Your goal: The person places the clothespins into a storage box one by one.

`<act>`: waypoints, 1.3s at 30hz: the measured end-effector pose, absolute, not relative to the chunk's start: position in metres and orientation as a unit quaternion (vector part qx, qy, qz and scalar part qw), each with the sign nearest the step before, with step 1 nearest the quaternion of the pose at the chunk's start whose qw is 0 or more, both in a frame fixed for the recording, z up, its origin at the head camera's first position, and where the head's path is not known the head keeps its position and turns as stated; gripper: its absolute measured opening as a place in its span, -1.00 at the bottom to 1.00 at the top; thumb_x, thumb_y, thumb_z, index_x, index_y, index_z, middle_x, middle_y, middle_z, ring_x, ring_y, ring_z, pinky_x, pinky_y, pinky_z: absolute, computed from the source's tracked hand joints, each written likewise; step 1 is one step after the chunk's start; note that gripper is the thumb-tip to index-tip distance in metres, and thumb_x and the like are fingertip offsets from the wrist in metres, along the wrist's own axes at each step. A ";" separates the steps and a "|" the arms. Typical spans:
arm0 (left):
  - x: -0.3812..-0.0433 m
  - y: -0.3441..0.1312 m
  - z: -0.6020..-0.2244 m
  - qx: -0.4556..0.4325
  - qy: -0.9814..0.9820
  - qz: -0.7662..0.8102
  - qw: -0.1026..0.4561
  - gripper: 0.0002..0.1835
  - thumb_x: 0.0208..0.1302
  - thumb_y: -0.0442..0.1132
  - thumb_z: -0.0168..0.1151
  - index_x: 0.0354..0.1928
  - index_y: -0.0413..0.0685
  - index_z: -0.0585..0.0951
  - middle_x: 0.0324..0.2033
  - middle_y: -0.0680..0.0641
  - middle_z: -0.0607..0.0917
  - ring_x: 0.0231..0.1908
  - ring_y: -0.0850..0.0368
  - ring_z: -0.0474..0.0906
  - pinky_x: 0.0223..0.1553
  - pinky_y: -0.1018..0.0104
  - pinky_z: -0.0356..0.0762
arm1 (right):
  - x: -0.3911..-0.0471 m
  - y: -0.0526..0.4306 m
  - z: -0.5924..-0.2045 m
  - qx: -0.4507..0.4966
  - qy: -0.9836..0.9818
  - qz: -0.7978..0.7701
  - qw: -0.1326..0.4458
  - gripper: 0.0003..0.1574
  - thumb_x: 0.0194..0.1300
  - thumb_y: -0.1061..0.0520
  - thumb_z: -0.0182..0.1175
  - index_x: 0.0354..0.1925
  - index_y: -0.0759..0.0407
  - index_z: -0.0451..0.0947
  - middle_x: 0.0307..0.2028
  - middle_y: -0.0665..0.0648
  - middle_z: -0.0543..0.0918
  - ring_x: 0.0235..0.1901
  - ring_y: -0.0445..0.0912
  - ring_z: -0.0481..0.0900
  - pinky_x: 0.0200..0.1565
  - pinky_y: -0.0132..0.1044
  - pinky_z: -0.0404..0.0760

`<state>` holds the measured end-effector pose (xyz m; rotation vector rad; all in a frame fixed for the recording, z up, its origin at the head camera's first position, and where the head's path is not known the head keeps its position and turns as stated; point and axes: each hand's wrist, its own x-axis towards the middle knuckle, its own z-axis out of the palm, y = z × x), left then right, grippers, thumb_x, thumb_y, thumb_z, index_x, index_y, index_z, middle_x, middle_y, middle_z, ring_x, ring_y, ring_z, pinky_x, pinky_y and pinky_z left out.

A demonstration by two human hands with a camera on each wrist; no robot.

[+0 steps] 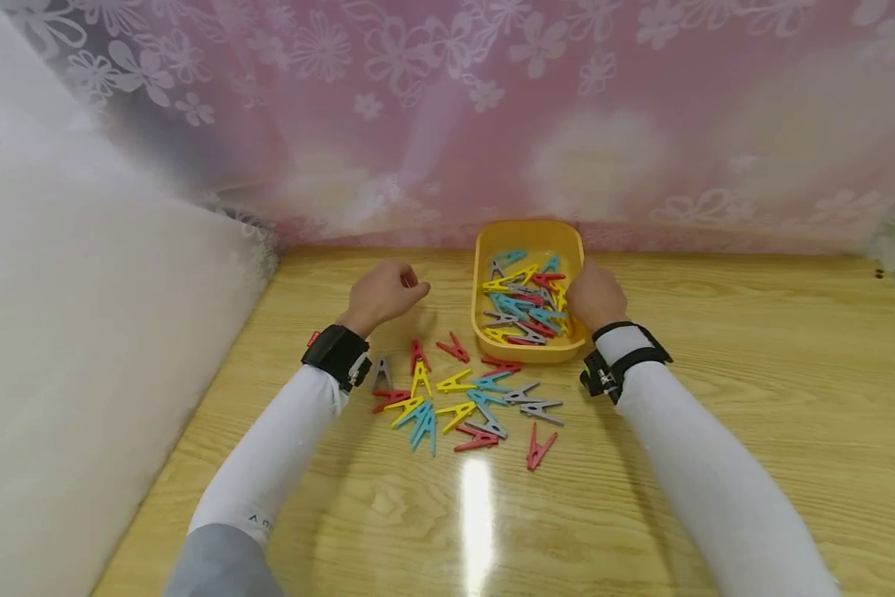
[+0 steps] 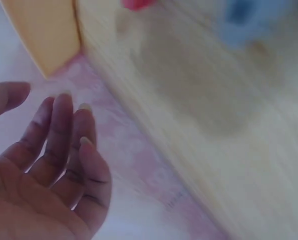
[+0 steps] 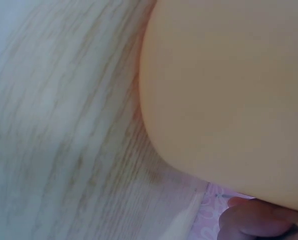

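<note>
A yellow plastic basket (image 1: 531, 355) holds a heap of clothespins (image 1: 518, 303) in blue, yellow, red and grey. My right hand (image 1: 597, 294) grips the basket's right rim. From the right wrist, the basket's smooth outer wall (image 3: 224, 100) fills much of the view, with curled fingers (image 3: 259, 220) at its lower edge. To the left of the basket, my left hand (image 1: 387, 292) hovers over the table with loosely bent fingers and nothing in them. Its palm and separated fingertips show in the left wrist view. In front of the basket, loose clothespins (image 1: 456, 381) lie scattered.
The wooden table (image 1: 753, 373) meets a pink flowered curtain (image 1: 432, 149) right behind the basket. A white surface (image 1: 66, 332) borders the table's left side. One red clothespin (image 1: 540, 448) lies nearest the front.
</note>
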<state>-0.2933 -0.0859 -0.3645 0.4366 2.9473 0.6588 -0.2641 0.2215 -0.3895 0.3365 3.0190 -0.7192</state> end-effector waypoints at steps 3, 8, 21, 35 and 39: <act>-0.288 -0.103 -0.369 0.119 0.971 0.195 0.076 -0.65 0.30 0.13 0.12 -0.31 -0.02 0.58 -0.41 -0.02 0.58 -0.47 0.05 0.44 -0.48 0.20 0.35 | -0.264 0.224 -0.390 0.105 0.968 -0.230 0.011 -0.63 0.38 0.27 -0.04 0.08 0.49 0.33 -0.12 0.42 0.54 -0.18 0.19 0.55 -0.14 0.05 0.57; -0.270 -0.126 -0.377 0.088 0.975 0.164 0.122 -0.54 0.27 0.23 0.10 -0.38 -0.05 0.59 -0.47 -0.04 0.58 -0.49 0.03 0.44 -0.49 0.18 0.30 | -0.264 0.226 -0.389 0.115 0.965 -0.235 0.016 -0.62 0.37 0.27 -0.05 0.08 0.49 0.33 -0.11 0.41 0.54 -0.19 0.18 0.55 -0.16 0.05 0.58; -0.223 -0.143 -0.394 0.063 0.973 0.118 0.189 -0.49 0.11 0.33 0.18 -0.43 -0.01 0.63 -0.57 0.00 0.53 -0.54 0.08 0.41 -0.54 0.22 0.24 | -0.264 0.224 -0.387 0.121 0.964 -0.238 0.017 -0.62 0.38 0.26 -0.05 0.09 0.48 0.31 -0.10 0.42 0.53 -0.15 0.21 0.55 -0.14 0.09 0.56; -0.208 -0.141 -0.400 0.048 0.979 0.111 0.163 -0.51 0.08 0.22 0.23 -0.74 0.03 0.46 -0.77 0.09 0.21 -0.71 0.16 0.14 -0.65 0.29 -0.04 | -0.264 0.221 -0.389 0.130 0.960 -0.245 0.028 -0.60 0.38 0.25 -0.03 0.11 0.47 0.30 -0.10 0.42 0.53 -0.16 0.20 0.56 -0.17 0.08 0.57; -0.216 -0.134 -0.387 0.061 0.982 0.117 0.138 -0.47 0.15 0.22 0.18 -0.78 0.06 0.38 -0.79 0.09 0.16 -0.75 0.18 0.04 -0.66 0.29 -0.11 | -0.264 0.221 -0.389 0.131 0.958 -0.253 0.023 -0.59 0.38 0.25 -0.03 0.12 0.47 0.29 -0.09 0.42 0.53 -0.14 0.21 0.55 -0.15 0.08 0.56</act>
